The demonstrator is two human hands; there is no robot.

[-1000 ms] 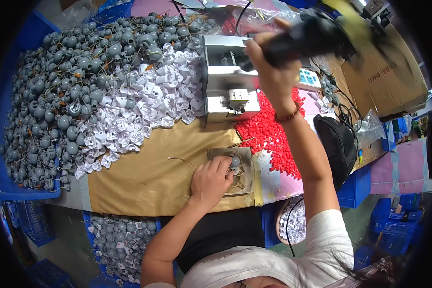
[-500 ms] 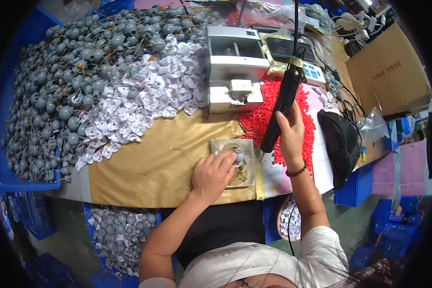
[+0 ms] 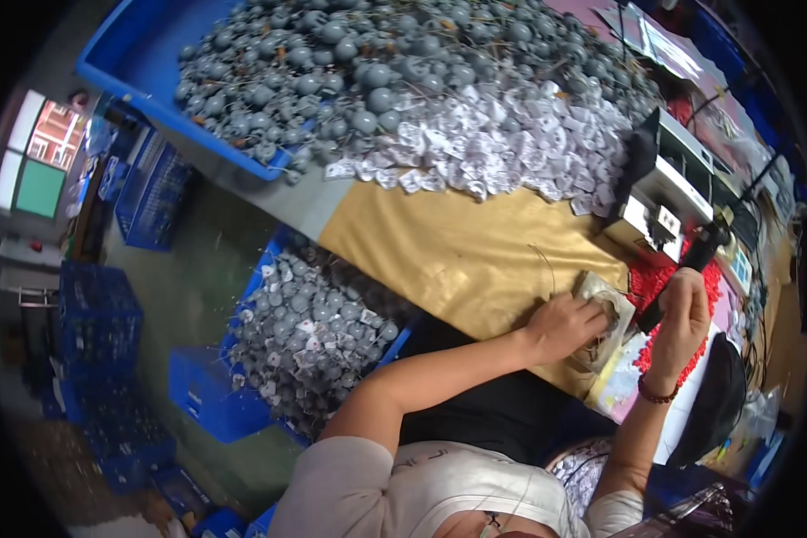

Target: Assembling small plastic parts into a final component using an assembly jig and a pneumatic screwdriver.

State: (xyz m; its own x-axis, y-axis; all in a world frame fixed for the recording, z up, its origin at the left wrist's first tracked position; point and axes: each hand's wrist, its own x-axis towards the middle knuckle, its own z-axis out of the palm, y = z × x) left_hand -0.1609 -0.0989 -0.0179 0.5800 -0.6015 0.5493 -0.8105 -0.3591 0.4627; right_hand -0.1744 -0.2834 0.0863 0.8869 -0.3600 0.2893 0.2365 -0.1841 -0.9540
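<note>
My right hand (image 3: 680, 314) grips a black electric screwdriver (image 3: 710, 240), holding it upright at a slant on the right of a small square fixture block (image 3: 592, 287). The driver's lower end is close beside the block. Over the block's near left side lies my left hand (image 3: 563, 328), its fingers bent together and pressed into the recess. What those fingers hold is hidden beneath them. A thin wire (image 3: 547, 260) curves up from the tan cloth (image 3: 457, 255) near the block.
A heap of grey ball-shaped parts (image 3: 332, 90) fills the far side, partly in a blue tray (image 3: 157, 112). White plastic parts (image 3: 484, 143) lie before it. A silver-black machine (image 3: 677, 170), red pieces (image 3: 710, 280) and a black pouch (image 3: 715, 399) are at right. A full crate (image 3: 314, 345) stands below.
The whole view has swung to the left, so the bench appears tilted and farther right. The screwdriver has come down closer to the block, and my left fingers now cover the grey ball part.
</note>
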